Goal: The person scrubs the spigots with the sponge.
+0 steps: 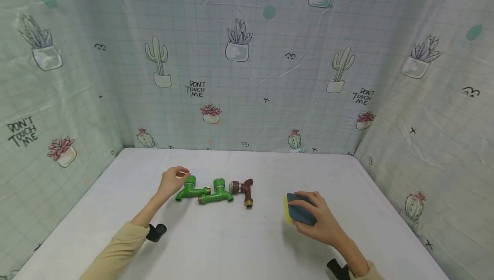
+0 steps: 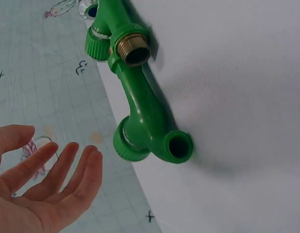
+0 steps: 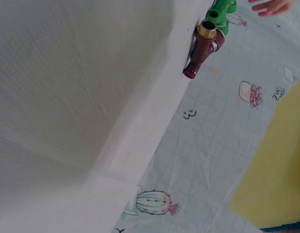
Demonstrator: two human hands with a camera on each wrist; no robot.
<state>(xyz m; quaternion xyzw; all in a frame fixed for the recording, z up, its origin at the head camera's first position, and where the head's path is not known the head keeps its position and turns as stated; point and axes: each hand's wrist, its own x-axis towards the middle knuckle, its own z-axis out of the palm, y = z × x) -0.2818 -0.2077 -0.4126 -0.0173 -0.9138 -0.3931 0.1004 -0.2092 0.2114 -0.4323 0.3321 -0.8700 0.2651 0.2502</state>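
My left hand (image 1: 173,182) hovers beside the leftmost green tap (image 1: 190,191), its fingers loosely bent. In the left wrist view a gap shows between the fingertips and that green tap (image 2: 142,116); nothing is in the hand. A second green tap (image 1: 218,193) lies to its right, and then a dark red tap (image 1: 245,191) with a brass thread. On the right, my right hand (image 1: 318,219) grips a sponge (image 1: 301,210) with a dark blue face and a yellow side, held over the table. Only part of the yellow sponge (image 3: 273,184) shows at the right wrist view's edge.
The taps lie in a row on a white table (image 1: 231,245). Behind and at both sides hangs a cactus-print cloth (image 1: 270,74). A black wrist mount (image 1: 156,232) sticks out from the left sleeve, another (image 1: 337,268) from the right.
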